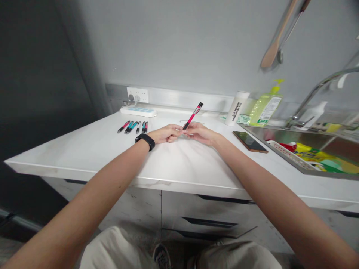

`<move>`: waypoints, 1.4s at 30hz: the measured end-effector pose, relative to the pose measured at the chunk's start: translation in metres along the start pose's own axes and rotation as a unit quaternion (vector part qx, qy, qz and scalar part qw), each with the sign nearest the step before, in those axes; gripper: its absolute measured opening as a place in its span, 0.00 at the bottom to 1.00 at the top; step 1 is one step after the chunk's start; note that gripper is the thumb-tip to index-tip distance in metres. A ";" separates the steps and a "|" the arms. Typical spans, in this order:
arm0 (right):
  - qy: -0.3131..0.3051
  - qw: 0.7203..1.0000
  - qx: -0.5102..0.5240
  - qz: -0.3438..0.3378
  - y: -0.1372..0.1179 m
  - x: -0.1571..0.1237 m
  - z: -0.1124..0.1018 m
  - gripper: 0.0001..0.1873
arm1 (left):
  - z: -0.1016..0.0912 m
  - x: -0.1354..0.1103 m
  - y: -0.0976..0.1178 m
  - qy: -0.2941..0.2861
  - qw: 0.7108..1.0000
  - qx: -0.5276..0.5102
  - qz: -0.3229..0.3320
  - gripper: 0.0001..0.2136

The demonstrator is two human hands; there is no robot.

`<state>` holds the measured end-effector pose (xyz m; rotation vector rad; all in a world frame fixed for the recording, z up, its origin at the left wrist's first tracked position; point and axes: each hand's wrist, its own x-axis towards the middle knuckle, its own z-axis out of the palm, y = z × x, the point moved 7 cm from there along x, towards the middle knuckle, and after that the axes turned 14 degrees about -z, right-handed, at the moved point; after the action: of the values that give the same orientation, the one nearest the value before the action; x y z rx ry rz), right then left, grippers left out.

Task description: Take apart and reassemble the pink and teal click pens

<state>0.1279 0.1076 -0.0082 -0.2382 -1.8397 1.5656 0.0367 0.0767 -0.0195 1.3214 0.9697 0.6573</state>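
Both hands meet over the middle of the white countertop (pixel 92 149). My right hand (pixel 200 133) pinches the lower end of a red and black pen (pixel 193 115), which tilts up and to the right. Fingers curled, my left hand (pixel 166 133) touches the pen's lower tip, where a thin light part shows between the two hands. A black band sits on my left wrist. Several more pens (pixel 134 127), red and teal, lie in a row on the counter to the left of my left hand.
A white power strip (pixel 138 111) lies by the wall socket. A dark phone (pixel 249 141) lies right of my hands, beside a steel sink (pixel 294 160) holding a red rack and yellow packaging. A white bottle (pixel 237 108) and green soap bottle (pixel 266 106) stand at the back.
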 end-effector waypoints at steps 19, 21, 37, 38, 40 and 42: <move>0.194 0.980 0.049 -0.005 -0.003 0.006 -0.035 0.09 | -0.045 -0.012 0.015 0.276 0.947 0.129 0.099 0.18; 0.194 0.980 0.030 -0.017 -0.004 0.006 -0.037 0.09 | -0.046 -0.014 0.022 0.321 0.914 0.215 0.125 0.14; 0.210 0.976 -0.033 -0.035 -0.003 0.000 -0.047 0.09 | -0.042 -0.006 0.035 0.336 0.821 0.454 0.087 0.16; 0.212 0.976 -0.030 -0.036 -0.003 0.000 -0.048 0.10 | -0.042 -0.005 0.034 0.330 0.830 0.443 0.080 0.16; 0.221 0.974 -0.021 -0.041 -0.003 0.001 -0.051 0.11 | -0.039 -0.006 0.034 0.321 0.841 0.424 0.099 0.14; 0.229 0.972 -0.014 -0.047 -0.004 0.001 -0.054 0.14 | -0.035 -0.010 0.038 0.321 0.844 0.405 0.146 0.15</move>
<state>0.1613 0.1499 -0.0032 -0.4768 -1.4880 1.2899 0.0064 0.0910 0.0208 2.0831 1.7317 1.0168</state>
